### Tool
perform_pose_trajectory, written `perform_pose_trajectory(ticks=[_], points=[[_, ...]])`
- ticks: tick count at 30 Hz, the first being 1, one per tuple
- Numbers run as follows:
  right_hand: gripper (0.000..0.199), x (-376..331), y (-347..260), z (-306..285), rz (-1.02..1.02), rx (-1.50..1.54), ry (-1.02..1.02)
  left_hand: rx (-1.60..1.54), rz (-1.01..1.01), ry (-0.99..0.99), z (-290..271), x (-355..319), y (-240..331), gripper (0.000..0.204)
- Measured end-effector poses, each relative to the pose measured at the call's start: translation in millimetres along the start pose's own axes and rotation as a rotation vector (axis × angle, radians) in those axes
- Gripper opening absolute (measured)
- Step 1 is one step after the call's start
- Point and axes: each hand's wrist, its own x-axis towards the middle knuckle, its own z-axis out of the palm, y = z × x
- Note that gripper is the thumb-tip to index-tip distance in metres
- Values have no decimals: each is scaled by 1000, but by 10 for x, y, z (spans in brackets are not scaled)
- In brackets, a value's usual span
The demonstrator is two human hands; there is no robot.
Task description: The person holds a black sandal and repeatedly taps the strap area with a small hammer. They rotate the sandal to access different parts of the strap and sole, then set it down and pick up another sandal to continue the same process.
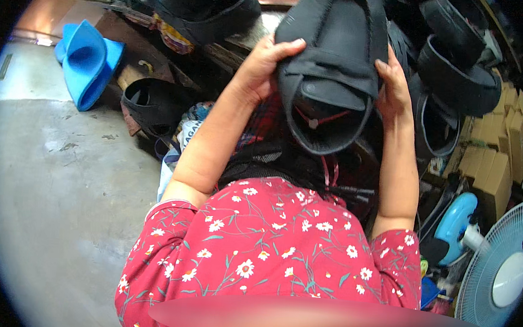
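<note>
Held up in front of me is a black, bag-like piece (339, 31) with a long stitched panel, a folded band across its middle and a rounded opening at the near end. A thin red strip shows inside that opening. My left hand (261, 68) grips its left side, thumb on top and the other fingers mostly hidden behind it. On the opposite side my right hand (395, 82) clasps the edge, its thumb near the band. Which exact kind of article this is, I cannot tell.
Similar black pieces lie at the upper left (212, 9) and upper right (459, 74). A blue folded foam sheet (86, 63) stands on the grey floor (56, 196) to the left. Cardboard boxes (488, 172) and a fan (495, 280) are at the right.
</note>
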Motion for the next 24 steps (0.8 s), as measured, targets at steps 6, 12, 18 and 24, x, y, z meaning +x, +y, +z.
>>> perform_pose_trajectory(ticks=[6, 12, 18, 24], points=[[89, -35, 9, 55, 4, -9, -85, -140, 21, -30, -162, 20, -87, 37], [84, -55, -4, 58, 92, -148, 24, 33, -40, -155, -231, -108, -101, 67], [85, -27, 91, 58, 86, -64, -58, -286, -52, -173, -179, -128, -59, 41], [87, 8, 132, 20, 105, 58, -107, -397, -13, -164, -198, -116, -179, 42]])
